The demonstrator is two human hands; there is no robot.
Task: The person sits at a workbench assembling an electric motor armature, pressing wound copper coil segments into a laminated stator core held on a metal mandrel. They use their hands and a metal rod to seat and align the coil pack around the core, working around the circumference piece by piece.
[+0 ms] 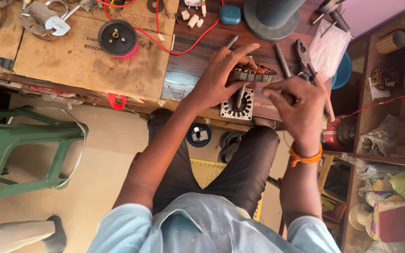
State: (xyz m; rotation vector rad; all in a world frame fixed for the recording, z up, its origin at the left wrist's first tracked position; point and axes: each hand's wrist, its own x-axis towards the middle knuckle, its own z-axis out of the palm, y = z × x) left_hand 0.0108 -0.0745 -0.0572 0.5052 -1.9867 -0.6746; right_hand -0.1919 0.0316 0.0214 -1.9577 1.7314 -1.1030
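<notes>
A round motor stator (254, 74) with dark slots and copper winding stands on edge on the wooden workbench (198, 56). My left hand (221, 77) grips its near side, fingers spread over the top. My right hand (298, 105) hovers just right of it with fingers pinched; whether it holds something thin I cannot tell. A second flat, square laminated stator plate (238, 105) lies under the stator at the bench edge, with a dark rod-like tool resting on it.
Pliers (304, 58) and a metal rod lie right of the stator. Cardboard (85, 56) carries a black round part (117, 37), a padlock and red wire. A green plastic stool (24, 150) stands left; shelves of clutter (390, 140) stand right.
</notes>
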